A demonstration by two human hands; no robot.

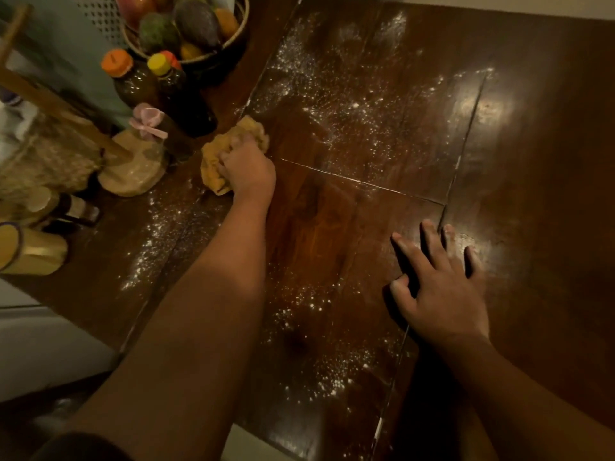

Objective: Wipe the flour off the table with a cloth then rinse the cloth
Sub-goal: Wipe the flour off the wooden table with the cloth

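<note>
A crumpled yellow cloth (219, 154) lies on the dark wooden table (549, 144) left of centre. My left hand (248, 169) grips it, fingers curled into its folds, arm reaching forward. White flour (336, 104) is scattered across the far middle of the table, with more flour at the near middle and in a streak at the left. My right hand (439, 287) lies flat on the wood with fingers spread, holding nothing.
Two dark bottles, orange-capped (133, 84) and yellow-capped (179, 94), stand just beyond the cloth. A fruit basket (189, 28) sits behind them. A jar with a pink bow (139, 161) and other jars (31, 251) crowd the left edge.
</note>
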